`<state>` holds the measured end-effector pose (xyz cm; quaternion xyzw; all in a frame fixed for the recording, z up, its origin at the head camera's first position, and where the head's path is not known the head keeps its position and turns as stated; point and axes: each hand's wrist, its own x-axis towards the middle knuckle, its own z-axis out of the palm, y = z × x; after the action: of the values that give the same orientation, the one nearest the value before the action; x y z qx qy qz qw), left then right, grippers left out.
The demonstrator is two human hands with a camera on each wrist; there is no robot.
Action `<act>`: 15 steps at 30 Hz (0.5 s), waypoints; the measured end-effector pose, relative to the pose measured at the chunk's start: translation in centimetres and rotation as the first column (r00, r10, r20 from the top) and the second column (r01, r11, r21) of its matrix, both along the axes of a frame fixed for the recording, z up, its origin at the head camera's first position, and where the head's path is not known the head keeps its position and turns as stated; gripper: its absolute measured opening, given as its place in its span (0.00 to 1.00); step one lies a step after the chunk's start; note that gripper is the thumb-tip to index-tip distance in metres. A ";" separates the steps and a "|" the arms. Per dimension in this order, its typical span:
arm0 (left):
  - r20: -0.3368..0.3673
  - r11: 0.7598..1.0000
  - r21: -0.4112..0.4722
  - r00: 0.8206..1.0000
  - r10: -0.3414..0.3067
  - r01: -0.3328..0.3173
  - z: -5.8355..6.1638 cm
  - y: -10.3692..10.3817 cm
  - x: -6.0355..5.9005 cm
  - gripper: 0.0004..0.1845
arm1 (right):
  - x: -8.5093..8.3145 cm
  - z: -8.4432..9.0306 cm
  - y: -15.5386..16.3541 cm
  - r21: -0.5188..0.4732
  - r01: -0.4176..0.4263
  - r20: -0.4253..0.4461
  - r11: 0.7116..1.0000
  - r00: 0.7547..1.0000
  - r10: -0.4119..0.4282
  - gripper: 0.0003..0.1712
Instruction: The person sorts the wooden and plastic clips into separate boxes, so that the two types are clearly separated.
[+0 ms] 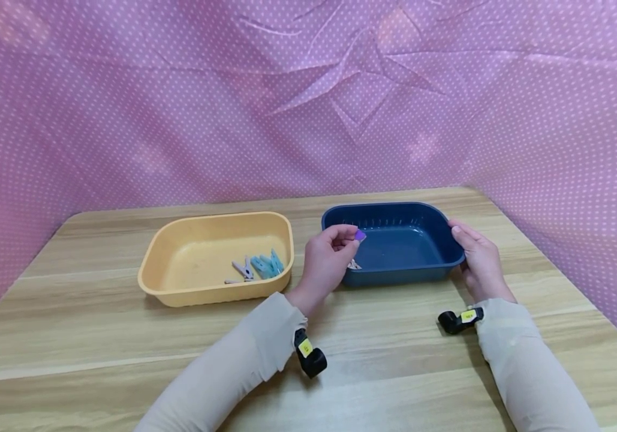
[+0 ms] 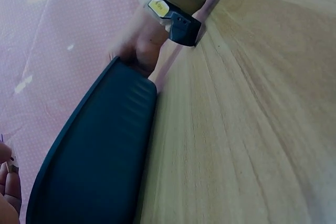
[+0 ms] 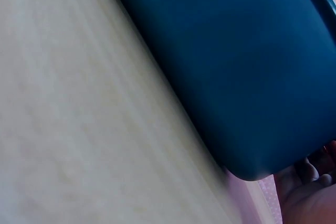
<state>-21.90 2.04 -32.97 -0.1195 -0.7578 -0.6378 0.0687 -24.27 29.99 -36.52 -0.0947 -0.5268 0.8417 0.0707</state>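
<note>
A dark blue plastic basket (image 1: 438, 225) stands on the wooden table, right of centre. My left hand (image 1: 330, 255) hovers over its near left corner and pinches a small purple clothespin (image 1: 360, 236) between thumb and fingertips. Another pale clip (image 1: 354, 264) peeks out just below that hand inside the basket. My right hand (image 1: 478, 255) holds the basket's right rim, thumb over the edge. The left wrist view shows the blue basket's outer wall (image 2: 100, 156) and the right hand (image 2: 139, 51) gripping it. The right wrist view shows only the basket's side (image 3: 236, 61), blurred.
A yellow basket (image 1: 178, 294) sits to the left with several blue and pale clothespins (image 1: 262, 267) in its near right corner. A pink dotted cloth (image 1: 308, 96) walls in the table on the back and sides. Bare wood stretches in front of both baskets.
</note>
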 end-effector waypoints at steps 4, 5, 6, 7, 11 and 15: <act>-0.011 1.000 0.001 1.000 -0.010 0.010 0.0 -0.1 -0.2 0.11 | 0.0 0.1 -0.1 0.010 0.006 0.009 1.000 1.000 -0.006 0.11; -0.012 1.000 0.001 1.000 -0.016 0.016 0.0 -0.1 -0.3 0.11 | 0.0 0.1 -0.2 0.012 0.008 0.011 1.000 1.000 -0.008 0.11; -0.014 1.000 0.000 1.000 -0.019 0.019 0.0 -0.2 -0.3 0.11 | 0.0 0.2 -0.2 0.013 0.009 0.013 1.000 1.000 -0.009 0.11; -0.016 1.000 -0.003 1.000 -0.023 0.023 0.0 -0.3 -0.4 0.11 | 0.0 0.2 -0.2 0.013 0.010 0.014 1.000 1.000 -0.010 0.11; -0.010 0.999 -0.026 0.999 -0.031 0.031 -0.2 -0.6 -0.6 0.11 | 0.0 0.2 -0.2 0.010 0.014 0.018 1.000 1.000 -0.015 0.11; -0.008 0.999 -0.033 0.999 -0.035 0.034 -0.6 -0.9 -0.7 0.11 | 0.0 0.2 -0.2 0.010 0.013 0.019 1.000 1.000 -0.013 0.11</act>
<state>-22.61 1.19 -33.60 -0.1363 -0.7656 -0.6260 0.0588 -24.23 29.74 -36.35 -0.1057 -0.5312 0.8376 0.0716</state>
